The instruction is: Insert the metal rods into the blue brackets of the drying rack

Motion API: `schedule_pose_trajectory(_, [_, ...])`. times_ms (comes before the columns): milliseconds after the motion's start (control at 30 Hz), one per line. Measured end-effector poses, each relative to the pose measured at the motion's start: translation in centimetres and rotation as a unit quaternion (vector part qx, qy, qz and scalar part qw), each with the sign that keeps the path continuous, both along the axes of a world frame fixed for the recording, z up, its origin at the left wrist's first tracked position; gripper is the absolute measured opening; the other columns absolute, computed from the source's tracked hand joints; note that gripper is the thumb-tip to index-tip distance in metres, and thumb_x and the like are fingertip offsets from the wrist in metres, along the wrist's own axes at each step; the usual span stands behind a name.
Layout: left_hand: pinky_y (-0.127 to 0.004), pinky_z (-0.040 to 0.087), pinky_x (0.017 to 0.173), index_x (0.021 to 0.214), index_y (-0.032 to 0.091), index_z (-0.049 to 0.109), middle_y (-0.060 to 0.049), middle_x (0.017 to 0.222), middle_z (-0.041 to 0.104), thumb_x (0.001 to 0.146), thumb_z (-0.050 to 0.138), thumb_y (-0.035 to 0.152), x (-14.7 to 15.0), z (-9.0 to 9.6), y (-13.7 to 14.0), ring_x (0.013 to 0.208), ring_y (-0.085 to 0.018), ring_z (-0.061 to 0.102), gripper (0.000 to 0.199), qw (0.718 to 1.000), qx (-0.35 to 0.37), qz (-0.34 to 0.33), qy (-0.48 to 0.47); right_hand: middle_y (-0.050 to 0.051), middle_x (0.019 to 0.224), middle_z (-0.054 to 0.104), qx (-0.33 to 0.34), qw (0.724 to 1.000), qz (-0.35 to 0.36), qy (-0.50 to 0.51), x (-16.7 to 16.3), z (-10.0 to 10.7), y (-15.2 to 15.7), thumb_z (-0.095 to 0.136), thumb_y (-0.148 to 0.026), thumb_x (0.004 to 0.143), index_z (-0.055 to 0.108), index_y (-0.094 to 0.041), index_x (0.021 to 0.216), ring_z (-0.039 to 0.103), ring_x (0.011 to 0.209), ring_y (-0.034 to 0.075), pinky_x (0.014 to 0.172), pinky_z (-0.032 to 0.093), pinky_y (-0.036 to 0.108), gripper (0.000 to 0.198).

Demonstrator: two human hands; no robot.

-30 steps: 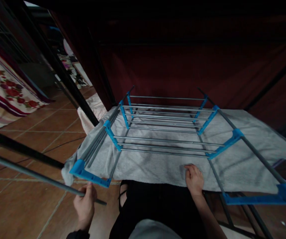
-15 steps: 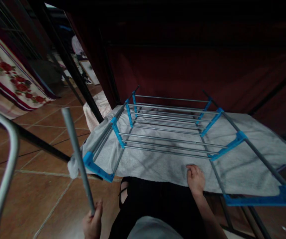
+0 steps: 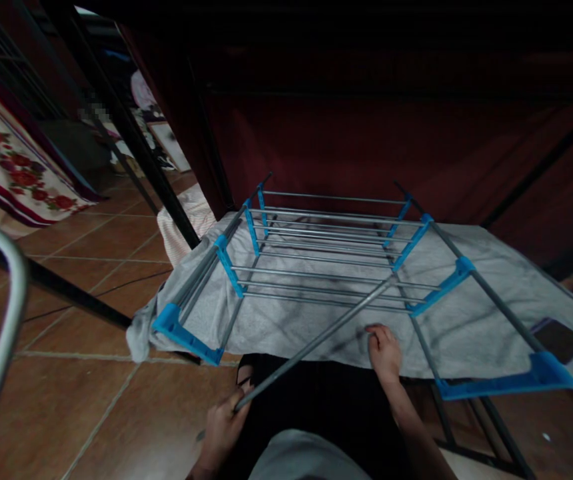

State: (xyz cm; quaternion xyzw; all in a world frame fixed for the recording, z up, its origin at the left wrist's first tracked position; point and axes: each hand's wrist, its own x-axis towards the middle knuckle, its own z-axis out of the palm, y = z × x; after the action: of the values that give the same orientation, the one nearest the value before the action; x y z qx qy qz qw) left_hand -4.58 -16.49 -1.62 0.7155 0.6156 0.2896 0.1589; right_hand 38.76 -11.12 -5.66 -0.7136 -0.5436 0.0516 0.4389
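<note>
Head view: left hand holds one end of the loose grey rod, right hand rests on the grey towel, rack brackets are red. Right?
Not quite. The head view shows the rack's brackets are blue, not red. The rest holds: the left hand grips one end of the loose grey rod, and the right hand rests on the grey towel.

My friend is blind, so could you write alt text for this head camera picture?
A person's left hand holds one end of a grey rod slanting across a blue-jointed rack lying on a grey towel. The right hand rests on the towel's near edge.
</note>
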Motion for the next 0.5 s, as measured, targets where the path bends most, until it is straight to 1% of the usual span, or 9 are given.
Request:
schedule_pose_trajectory(67, [-0.022,0.054,0.063,0.079,0.025,0.071,-0.002,0.074,0.074,0.097,0.042,0.045,1.0,0.6,0.9,0.069,-0.017,0.073,0.04,0.996,-0.027,-0.063,0.056,0.006,0.092,0.071,0.018,0.995,0.005,0.101,0.6,0.0,0.1,0.049,-0.028,0.082,0.071,-0.023,0.089,0.061,0.093,0.024,0.09,0.045,0.04,0.023])
schedule_pose_trajectory(100, [-0.023,0.054,0.066,0.084,0.025,0.071,-0.003,0.08,0.075,0.099,0.041,0.04,1.4,0.9,1.3,0.075,-0.017,0.074,0.037,0.991,-0.041,-0.094,0.083,0.006,0.091,0.072,0.03,0.987,0.003,0.155,0.9,0.0,0.1,0.052,-0.031,0.081,0.071,-0.023,0.088,0.062,0.092,0.024,0.09,0.046,0.039,0.022])
schedule_pose_trajectory(200, [-0.027,0.054,0.073,0.089,0.022,0.07,-0.006,0.093,0.075,0.1,0.042,0.033,2.7,1.8,2.6,0.086,-0.02,0.073,0.033,0.975,-0.044,-0.138,0.166,0.005,0.088,0.073,0.057,0.959,-0.013,0.277,1.7,0.2,-0.1,0.061,-0.038,0.077,0.072,-0.023,0.084,0.064,0.088,0.022,0.09,0.048,0.038,0.02])
schedule_pose_trajectory(267, [-0.029,0.053,0.075,0.092,0.021,0.07,-0.007,0.096,0.074,0.1,0.043,0.031,3.6,2.5,3.4,0.089,-0.021,0.072,0.03,0.965,-0.044,-0.158,0.206,0.004,0.086,0.073,0.07,0.94,-0.024,0.334,2.0,0.4,-0.6,0.066,-0.04,0.075,0.072,-0.022,0.081,0.065,0.085,0.021,0.091,0.05,0.038,0.019])
schedule_pose_trajectory(333, [-0.03,0.052,0.075,0.093,0.021,0.07,-0.007,0.093,0.074,0.1,0.043,0.03,4.5,3.4,4.1,0.088,-0.022,0.071,0.029,0.956,-0.051,-0.171,0.232,0.003,0.087,0.073,0.078,0.911,-0.032,0.404,2.0,0.8,-1.3,0.071,-0.04,0.073,0.072,-0.022,0.083,0.066,0.083,0.019,0.091,0.052,0.038,0.021])
schedule_pose_trajectory(433, [-0.032,0.051,0.078,0.095,0.02,0.07,-0.007,0.093,0.073,0.1,0.042,0.027,5.9,4.8,5.1,0.088,-0.021,0.07,0.029,0.952,-0.07,-0.178,0.241,0.002,0.094,0.074,0.08,0.861,-0.031,0.501,1.9,1.5,-2.5,0.076,-0.035,0.07,0.073,-0.023,0.092,0.068,0.086,0.018,0.093,0.053,0.037,0.026])
schedule_pose_trajectory(500, [-0.032,0.05,0.082,0.1,0.02,0.07,-0.007,0.097,0.073,0.099,0.044,0.025,6.5,5.6,5.6,0.093,-0.022,0.07,0.026,0.952,-0.086,-0.175,0.236,0.002,0.095,0.074,0.096,0.836,-0.029,0.54,2.1,2.0,-3.1,0.075,-0.031,0.07,0.073,-0.023,0.091,0.069,0.086,0.018,0.095,0.054,0.037,0.022])
